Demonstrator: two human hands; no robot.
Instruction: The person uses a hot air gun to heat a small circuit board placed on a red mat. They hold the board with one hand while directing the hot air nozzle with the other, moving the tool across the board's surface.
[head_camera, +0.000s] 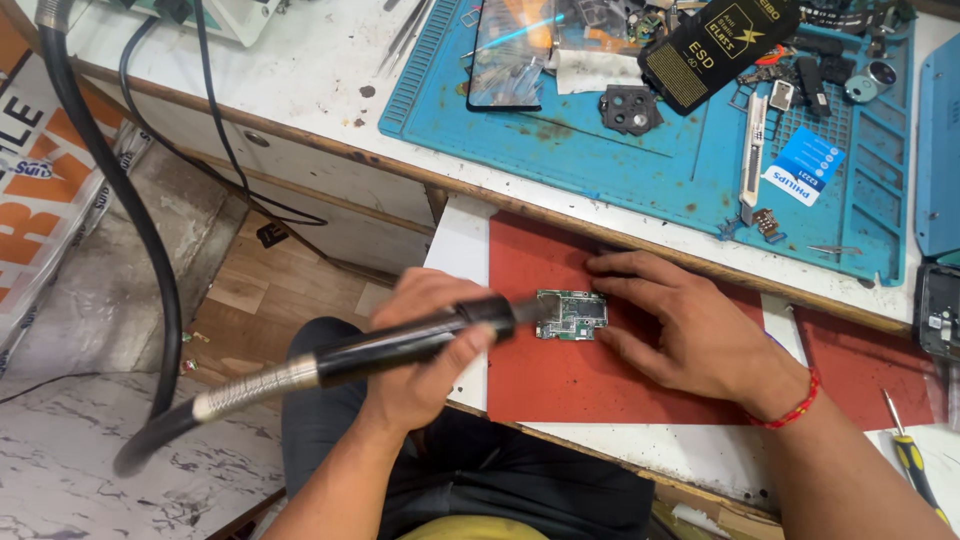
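Note:
A small green circuit board (571, 315) lies on a red mat (560, 375) on a pull-out shelf. My right hand (680, 325) rests flat on the mat, its fingers pressing the board's right edge. My left hand (425, 350) grips a black hot-air handpiece (400, 345) whose tip points at the board's left side. A metal-wrapped hose (250, 385) runs from the handle down to the left. A red thread band sits on my right wrist.
Above the shelf, a blue work mat (640, 160) holds a phone (508, 55), a black camera frame (630, 108), a utility knife (752, 150), a black package and small parts. A screwdriver (915, 460) lies at the right. Cables hang at the left over the floor.

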